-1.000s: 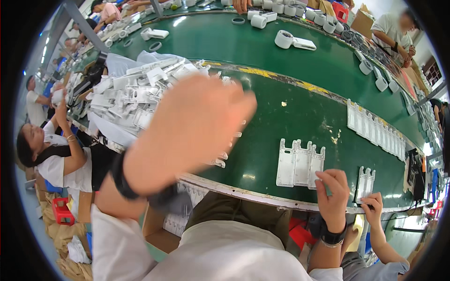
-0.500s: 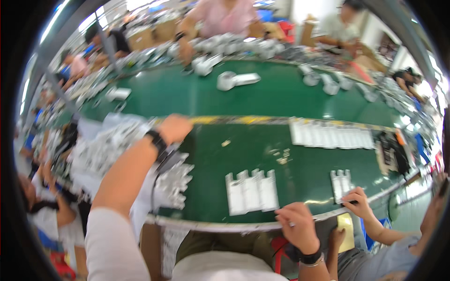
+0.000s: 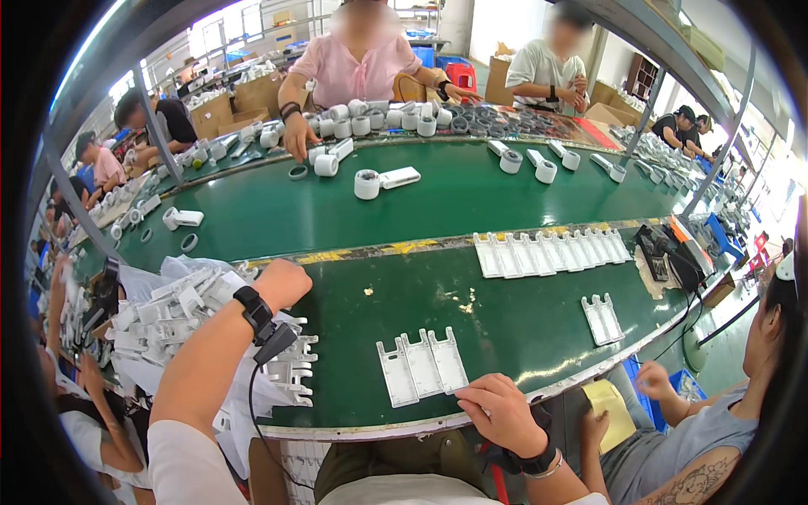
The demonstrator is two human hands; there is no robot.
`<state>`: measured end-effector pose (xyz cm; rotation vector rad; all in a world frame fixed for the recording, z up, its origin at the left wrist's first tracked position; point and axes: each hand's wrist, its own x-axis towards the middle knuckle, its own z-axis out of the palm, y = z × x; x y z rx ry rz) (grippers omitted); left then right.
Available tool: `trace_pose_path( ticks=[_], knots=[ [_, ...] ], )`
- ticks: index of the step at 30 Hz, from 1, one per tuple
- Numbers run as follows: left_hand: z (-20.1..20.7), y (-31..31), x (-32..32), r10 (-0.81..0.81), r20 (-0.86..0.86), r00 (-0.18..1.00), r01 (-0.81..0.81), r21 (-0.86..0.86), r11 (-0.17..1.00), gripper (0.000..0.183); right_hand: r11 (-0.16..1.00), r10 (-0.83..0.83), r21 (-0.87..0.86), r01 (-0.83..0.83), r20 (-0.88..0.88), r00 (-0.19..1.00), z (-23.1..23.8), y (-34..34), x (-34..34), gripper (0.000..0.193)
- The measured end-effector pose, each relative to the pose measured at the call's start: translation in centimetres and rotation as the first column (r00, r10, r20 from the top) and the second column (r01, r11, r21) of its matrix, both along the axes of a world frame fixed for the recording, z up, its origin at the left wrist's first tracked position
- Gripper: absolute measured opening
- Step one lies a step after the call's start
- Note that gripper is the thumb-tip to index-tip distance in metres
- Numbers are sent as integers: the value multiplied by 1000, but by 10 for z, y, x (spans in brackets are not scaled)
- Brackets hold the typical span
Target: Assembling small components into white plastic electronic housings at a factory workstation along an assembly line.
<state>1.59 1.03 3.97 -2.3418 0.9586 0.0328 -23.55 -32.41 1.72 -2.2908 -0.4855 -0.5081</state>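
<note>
Beside a heap of white plastic covers (image 3: 172, 311) lying on plastic wrapping, my left hand (image 3: 284, 286) is curled into a fist over the green table. Its fingers face away, so whatever they hold, if anything, is hidden. My right hand (image 3: 505, 412) is at the table's near edge, thumb and fingers pinched at the lower right corner of a short row of white covers (image 3: 423, 369). Those covers lie flat, side by side, prongs pointing away from me. A longer row of similar covers (image 3: 551, 254) lies farther off, along the yellow-black tape line.
A small set of covers (image 3: 603, 320) lies to the right, before a seated co-worker with a yellow sheet (image 3: 608, 412). Dark tools (image 3: 665, 259) lie at the right end. Beyond the tape, white fan-like handles (image 3: 387, 179) rest on the green belt (image 3: 278, 215). Co-workers sit across.
My view has shifted and sharpened. Both my hands remain by the same things. The right-hand co-worker's hand has drawn back from the small set of covers. A co-worker opposite keeps a hand near the handles.
</note>
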Motion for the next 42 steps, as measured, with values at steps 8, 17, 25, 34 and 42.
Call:
trace_pose_path(
  ticks=[8,17,25,34,42],
  knots=[
    [73,-37,-62,-227,-82,970,85,-763,641,13,999,5,46,-4,-35,999,7,6,-5,16],
    [11,-92,-239,-831,-483,274,-962,-135,-238,15,718,316,677,-164,-106,943,18,66,-10,28],
    [-14,-108,-232,-875,-476,90,-981,110,-161,13,679,182,734,-21,-141,973,-3,50,-9,14],
    [-37,-106,-216,-212,-10,977,51,-958,283,32,966,-33,245,84,-206,978,25,31,43,14],
    [-61,-112,-217,-201,-33,979,50,-918,394,32,925,-67,-371,86,64,996,5,64,71,6]
  ],
)
